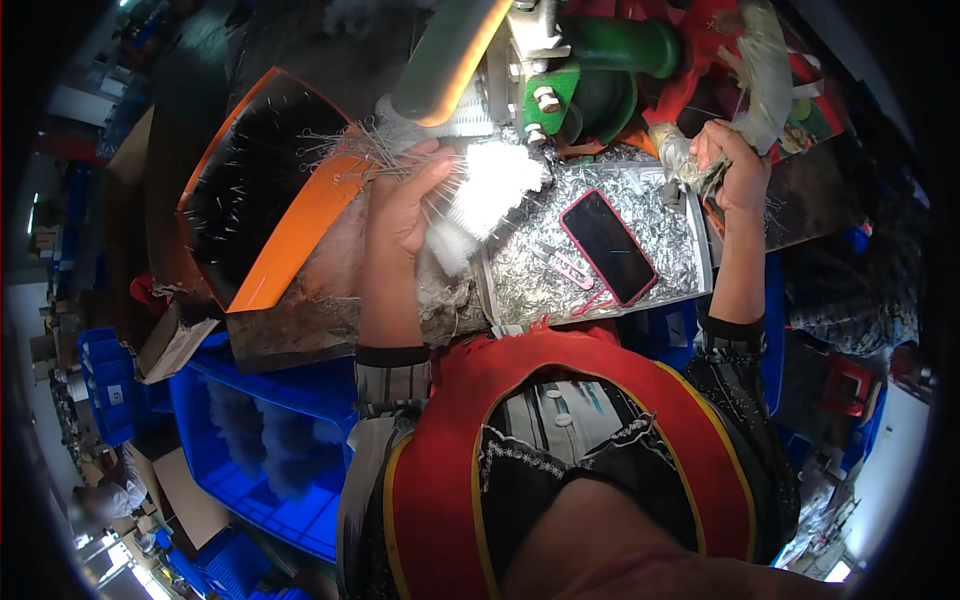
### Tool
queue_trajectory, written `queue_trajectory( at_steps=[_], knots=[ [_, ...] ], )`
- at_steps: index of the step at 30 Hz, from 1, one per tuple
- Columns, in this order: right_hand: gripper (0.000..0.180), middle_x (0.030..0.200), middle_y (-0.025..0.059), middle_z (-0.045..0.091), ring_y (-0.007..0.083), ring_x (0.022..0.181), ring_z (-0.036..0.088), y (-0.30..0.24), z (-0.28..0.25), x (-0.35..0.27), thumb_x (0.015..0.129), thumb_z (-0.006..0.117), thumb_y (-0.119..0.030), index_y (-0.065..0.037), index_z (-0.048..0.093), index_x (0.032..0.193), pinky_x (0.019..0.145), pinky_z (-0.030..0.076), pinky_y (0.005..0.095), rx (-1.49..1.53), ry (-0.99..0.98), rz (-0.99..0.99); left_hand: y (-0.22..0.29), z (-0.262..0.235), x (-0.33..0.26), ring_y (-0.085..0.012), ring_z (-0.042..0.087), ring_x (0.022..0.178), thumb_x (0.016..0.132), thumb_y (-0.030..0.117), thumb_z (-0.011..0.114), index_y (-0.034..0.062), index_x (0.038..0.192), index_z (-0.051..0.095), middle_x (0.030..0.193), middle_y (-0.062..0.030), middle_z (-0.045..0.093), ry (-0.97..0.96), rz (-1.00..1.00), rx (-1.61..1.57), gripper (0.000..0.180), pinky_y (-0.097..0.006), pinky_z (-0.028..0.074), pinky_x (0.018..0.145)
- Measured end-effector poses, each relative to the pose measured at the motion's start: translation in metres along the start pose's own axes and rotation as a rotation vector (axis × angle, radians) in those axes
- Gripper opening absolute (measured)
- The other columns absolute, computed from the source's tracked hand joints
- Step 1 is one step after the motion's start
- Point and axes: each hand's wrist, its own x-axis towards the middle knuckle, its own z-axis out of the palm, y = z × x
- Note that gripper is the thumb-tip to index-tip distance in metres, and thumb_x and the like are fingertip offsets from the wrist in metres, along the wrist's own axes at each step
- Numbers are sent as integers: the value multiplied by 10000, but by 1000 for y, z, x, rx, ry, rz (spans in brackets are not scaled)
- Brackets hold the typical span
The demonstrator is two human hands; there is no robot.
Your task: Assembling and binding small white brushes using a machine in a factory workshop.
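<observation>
A bundle of thin wire-handled brushes (440, 183) with white bristle heads is held in my left hand (403, 205), its fingers closed round the wires. The looped wire ends fan out to the left, and the bristle heads point right, washed out by bright light under the green machine (553, 100). At the right, my right hand (738, 165) is wrapped round the end of a curved lever (765, 85) bound in pale cloth or tape. Whether the wires touch the machine is lost in the glare.
An orange-edged black container (265, 265) stands left of my left hand. A shallow tray (705, 240) of metal scraps holds a red-cased phone (608, 247) and pink snips (568, 268). A long lamp (450, 62) hangs above. Below left, a blue crate (205, 430) contains fluffy pale bundles.
</observation>
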Motion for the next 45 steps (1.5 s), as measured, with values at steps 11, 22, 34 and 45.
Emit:
queue_trajectory(
  at_steps=[11, 22, 34, 45],
  knots=[
    [285, 452, 68, 406, 167, 468, 428, -3, 0, 1, 730, 495, -74, -48, 407, 461, 591, 386, 278, -6, 45, 37, -7, -6, 1, -260, 551, 937, 727, -85, 546, -70, 1051, 453, 1049, -195, 521, 29, 143, -158, 336, -313, 489, 801],
    [269, 462, 72, 424, 171, 484, 449, 1, -2, 0, 718, 498, -65, -41, 419, 462, 589, 394, 279, -4, -23, -20, -15, 1, 7, -262, 523, 997, 734, -94, 540, -70, 1113, 389, 1101, -203, 485, 86, 221, -132, 408, -319, 457, 844],
    [256, 437, 44, 443, 143, 411, 451, -37, -7, 15, 693, 589, -103, -51, 458, 479, 457, 370, 261, -2, -117, 103, -20, 10, 12, -258, 528, 991, 738, -77, 562, -88, 1124, 364, 1101, -205, 467, 101, 249, -145, 434, -321, 448, 870],
    [242, 477, 66, 454, 161, 472, 465, 35, -11, 6, 707, 512, -15, -35, 441, 477, 566, 407, 289, 129, -123, -265, -13, 2, 4, -227, 591, 803, 743, -57, 564, -86, 1120, 381, 946, -187, 561, 54, 113, -24, 420, -289, 525, 695]
  ],
)
